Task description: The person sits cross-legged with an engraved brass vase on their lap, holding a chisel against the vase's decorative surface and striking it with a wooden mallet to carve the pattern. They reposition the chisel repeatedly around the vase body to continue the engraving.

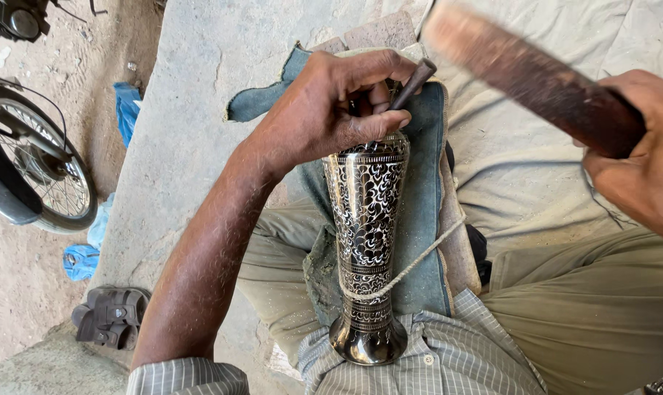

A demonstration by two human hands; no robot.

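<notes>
A tall, slender metal vase with a dark ground and silvery engraved floral scrollwork lies lengthwise along the person's lap, its flared foot close against the striped shirt and its wider mouth pointing away; it rests on a folded pad of worn blue denim cloth spread across the olive-green trousers, and a thin pale cord runs diagonally over the lower part of the vase. The left hand sits over the upper end of the vase, its fingers curled tightly together and pinching a short dark metal chisel, which stands tilted with its tip hidden behind the fingers near the vase's rim; the thumb presses along the vase's top edge. The right hand is raised at the right side of the view, well apart from the vase, fingers wrapped closed about the dark end of a long reddish-brown wooden mallet, whose far end is blurred. Beyond the lap lies a grey concrete slab; to the left, on sandy ground, are a motorcycle wheel, a pair of dark sandals and scraps of blue cloth.
</notes>
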